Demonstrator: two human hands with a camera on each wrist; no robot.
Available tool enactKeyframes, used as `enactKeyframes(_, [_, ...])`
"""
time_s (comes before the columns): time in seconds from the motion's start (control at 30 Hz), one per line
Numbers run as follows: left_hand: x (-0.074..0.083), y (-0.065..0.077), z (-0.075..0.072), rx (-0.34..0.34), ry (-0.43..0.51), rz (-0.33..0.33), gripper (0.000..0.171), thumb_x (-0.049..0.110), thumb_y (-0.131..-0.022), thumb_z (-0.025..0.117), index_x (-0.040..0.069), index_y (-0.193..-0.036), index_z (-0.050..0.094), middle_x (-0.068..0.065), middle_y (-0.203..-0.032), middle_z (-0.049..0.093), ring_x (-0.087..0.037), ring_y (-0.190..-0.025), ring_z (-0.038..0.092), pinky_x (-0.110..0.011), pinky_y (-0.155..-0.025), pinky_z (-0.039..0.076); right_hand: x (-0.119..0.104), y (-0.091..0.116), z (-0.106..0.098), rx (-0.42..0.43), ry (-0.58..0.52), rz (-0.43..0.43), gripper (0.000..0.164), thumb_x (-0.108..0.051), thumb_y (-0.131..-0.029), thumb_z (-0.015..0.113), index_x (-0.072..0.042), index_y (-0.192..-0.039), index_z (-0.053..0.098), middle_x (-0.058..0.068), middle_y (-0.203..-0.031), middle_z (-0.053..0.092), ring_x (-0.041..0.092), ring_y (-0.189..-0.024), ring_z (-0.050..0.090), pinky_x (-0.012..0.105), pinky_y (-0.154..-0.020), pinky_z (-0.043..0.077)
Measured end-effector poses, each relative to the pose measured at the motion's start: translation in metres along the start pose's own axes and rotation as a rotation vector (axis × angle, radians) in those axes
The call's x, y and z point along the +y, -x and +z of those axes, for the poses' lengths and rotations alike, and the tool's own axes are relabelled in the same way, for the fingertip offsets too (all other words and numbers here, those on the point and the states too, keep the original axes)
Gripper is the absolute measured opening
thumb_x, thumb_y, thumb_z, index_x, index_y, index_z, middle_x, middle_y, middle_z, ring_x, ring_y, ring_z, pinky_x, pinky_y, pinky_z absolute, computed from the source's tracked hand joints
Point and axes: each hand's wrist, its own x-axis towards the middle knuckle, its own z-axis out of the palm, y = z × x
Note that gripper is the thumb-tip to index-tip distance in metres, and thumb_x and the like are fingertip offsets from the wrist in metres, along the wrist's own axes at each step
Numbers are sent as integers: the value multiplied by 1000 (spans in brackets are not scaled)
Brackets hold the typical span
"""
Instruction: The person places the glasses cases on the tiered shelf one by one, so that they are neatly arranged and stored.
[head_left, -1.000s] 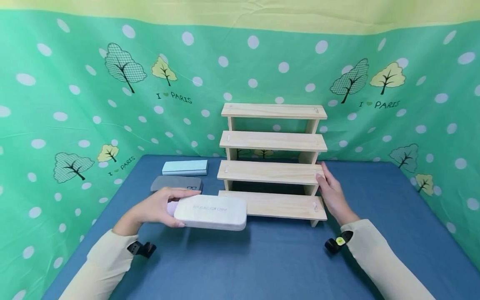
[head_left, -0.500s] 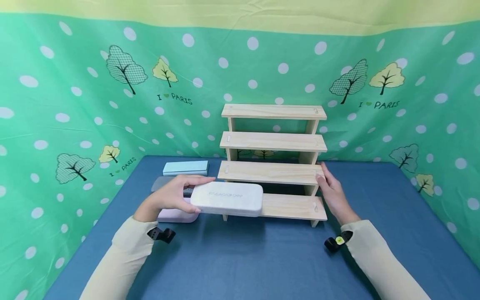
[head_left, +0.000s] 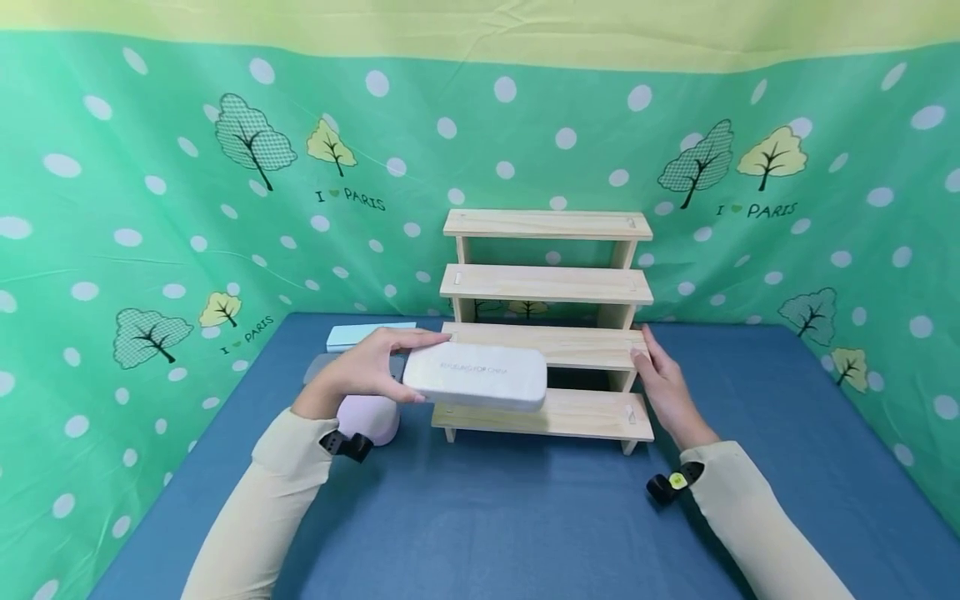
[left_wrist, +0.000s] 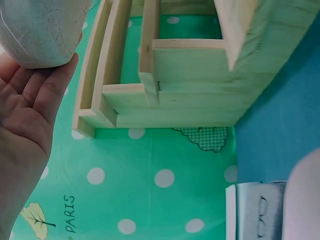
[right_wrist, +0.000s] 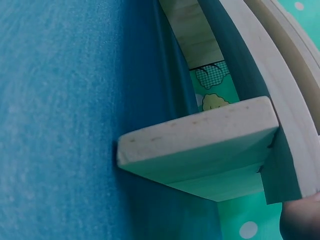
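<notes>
In the head view, my left hand (head_left: pixel 367 367) holds a white glasses case (head_left: pixel 480 377) by its left end, thumb at the near side and fingers at the far side. The case hangs in front of the lower steps of a four-tier wooden display rack (head_left: pixel 547 285), lettering facing up. From the left wrist, the case's end (left_wrist: pixel 42 30) shows above the palm, beside the rack's side panel (left_wrist: pixel 192 75). My right hand (head_left: pixel 667 387) grips the right end of the rack's second-lowest step, thumb at the front. The right wrist view shows only a fingertip (right_wrist: pixel 302 220) there.
Left of the rack lie a lilac case (head_left: pixel 367 419), a grey case (head_left: pixel 315 365) partly hidden by my left hand, and a light blue case (head_left: pixel 351 336). A blue cloth (head_left: pixel 480 517) covers the table. A green dotted curtain (head_left: pixel 375 267) hangs close behind the rack.
My left hand has carried the white glasses case right and upward, from above the lilac case to before the rack's lower steps. The right hand keeps its place on the rack.
</notes>
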Motion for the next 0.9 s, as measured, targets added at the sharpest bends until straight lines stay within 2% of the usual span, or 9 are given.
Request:
enactKeyframes(0.2, [2,-15,-8,22,9,10,78,13,-64,83,3,-134,52,-11,-131,57,-22,-117,52,-33,-90,44,0,1,0,5,-3,0,63,-38,-101,37,-24,-151,1,4,-157,0,27,-142,7,51,-108,21])
enactKeyframes(0.33, [2,-23,-13,28,16,32,77,10,-64,83,1,-134,51,-12,-131,56,-20,-116,53,-31,-87,46,0,1,1,2,-1,-5,63,-38,-101,37,-23,-150,0,4,-157,0,28,-142,8,51,-108,22])
enactKeyframes(0.5, [4,-35,-18,42,36,34,78,8,-63,83,1,-134,51,-14,-132,55,-19,-106,54,-29,-80,46,-1,1,0,-3,-14,-8,64,-38,-101,36,-22,-151,0,5,-158,0,28,-142,8,52,-108,21])
enactKeyframes(0.9, [8,-73,-33,69,101,86,77,2,-63,81,-1,-134,50,-18,-133,53,-16,-106,54,-27,-81,48,1,0,1,-13,-27,-13,63,-37,-102,36,-23,-151,-1,5,-158,-1,28,-142,7,52,-109,20])
